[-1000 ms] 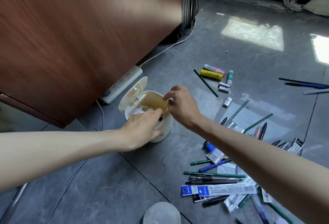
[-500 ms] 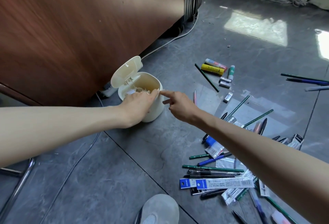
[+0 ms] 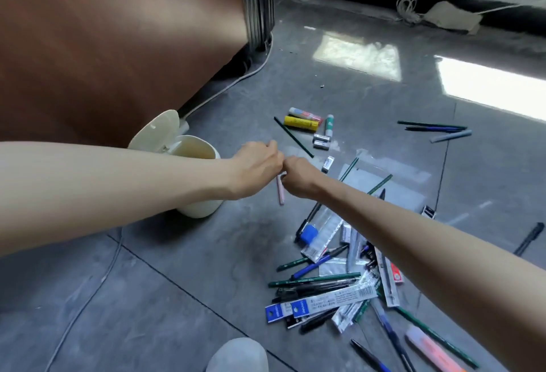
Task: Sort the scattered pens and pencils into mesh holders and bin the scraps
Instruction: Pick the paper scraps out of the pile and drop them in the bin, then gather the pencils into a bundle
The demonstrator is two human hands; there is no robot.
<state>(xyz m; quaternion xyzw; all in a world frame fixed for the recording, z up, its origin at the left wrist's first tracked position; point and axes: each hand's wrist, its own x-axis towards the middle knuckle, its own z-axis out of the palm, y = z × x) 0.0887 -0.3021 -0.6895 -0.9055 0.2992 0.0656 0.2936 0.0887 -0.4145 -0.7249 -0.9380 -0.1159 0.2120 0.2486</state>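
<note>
The pink pen (image 3: pixel 280 193) lies on the floor just below my knuckles, its long axis running toward me and its far end hidden under my right hand (image 3: pixel 298 178), the nearer one. That hand and my left hand (image 3: pixel 258 162) are both curled (gripping anything? I cannot tell).

Glossy stone floor (image 3: pixel 183 298) — plastic bin (image 3: pixel 204 206)

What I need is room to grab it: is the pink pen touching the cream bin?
Apart. The head view shows bare grey floor between the pink pen and the cream bin, with the pen lying to the bin's right.
</note>
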